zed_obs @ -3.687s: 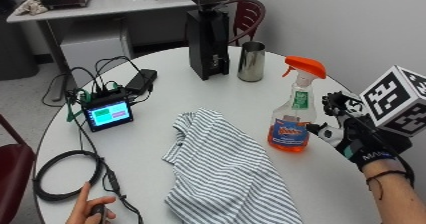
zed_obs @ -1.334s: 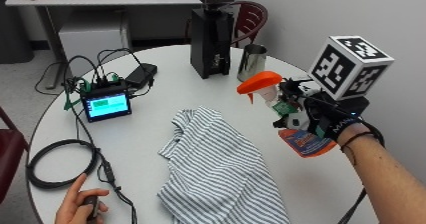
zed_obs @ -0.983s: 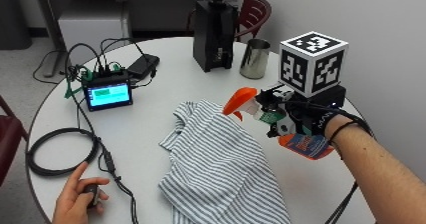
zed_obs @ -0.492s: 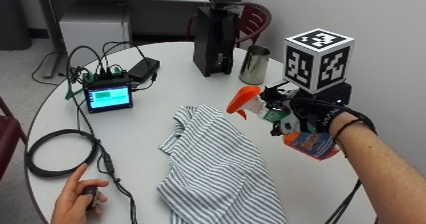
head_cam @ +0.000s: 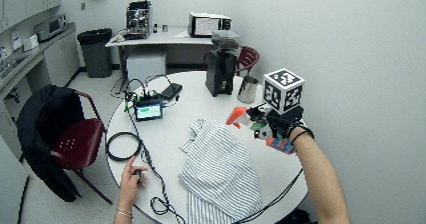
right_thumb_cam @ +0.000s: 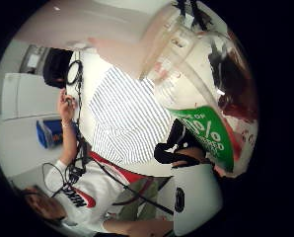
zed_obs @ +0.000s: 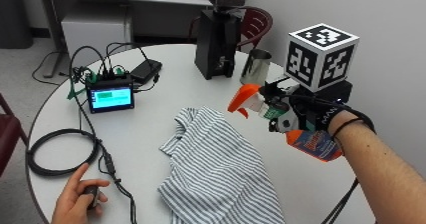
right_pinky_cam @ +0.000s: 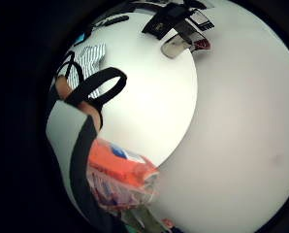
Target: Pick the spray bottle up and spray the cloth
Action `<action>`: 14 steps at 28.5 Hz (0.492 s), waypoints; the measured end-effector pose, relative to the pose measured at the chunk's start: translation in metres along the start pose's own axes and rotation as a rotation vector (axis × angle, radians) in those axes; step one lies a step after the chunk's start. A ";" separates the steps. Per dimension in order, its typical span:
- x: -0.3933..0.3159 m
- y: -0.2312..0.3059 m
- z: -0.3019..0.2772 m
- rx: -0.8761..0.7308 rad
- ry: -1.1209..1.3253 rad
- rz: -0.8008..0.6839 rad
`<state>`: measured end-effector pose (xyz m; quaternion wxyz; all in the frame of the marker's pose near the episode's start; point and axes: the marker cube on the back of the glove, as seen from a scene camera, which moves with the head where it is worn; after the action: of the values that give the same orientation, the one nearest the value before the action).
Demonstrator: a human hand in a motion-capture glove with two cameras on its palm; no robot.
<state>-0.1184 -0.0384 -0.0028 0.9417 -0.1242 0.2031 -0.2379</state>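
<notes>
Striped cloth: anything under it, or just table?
The striped cloth lies rumpled on the white round table, draping over the near edge. Only bare tabletop shows around it; anything beneath its folds is covered and cannot be seen.

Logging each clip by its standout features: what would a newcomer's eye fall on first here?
First, the gloved right hand holding the spray bottle tilted in the air, its orange nozzle aimed down at the striped cloth crumpled at the middle of the round white table. Next, the small lit screen with its cables at the table's far side.
</notes>
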 end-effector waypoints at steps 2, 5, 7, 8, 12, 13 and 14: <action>-0.004 -0.001 0.006 -0.020 0.005 -0.012; -0.010 0.000 0.025 -0.058 0.010 -0.034; -0.012 0.001 0.033 -0.069 0.005 -0.037; -0.011 0.001 0.035 -0.068 0.002 -0.035; -0.008 0.000 0.025 -0.006 -0.044 -0.013; -0.007 0.000 0.020 0.023 -0.073 -0.006; -0.007 -0.001 0.016 0.056 -0.108 0.000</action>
<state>-0.1175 -0.0339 0.0141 0.9545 -0.1103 0.1450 -0.2363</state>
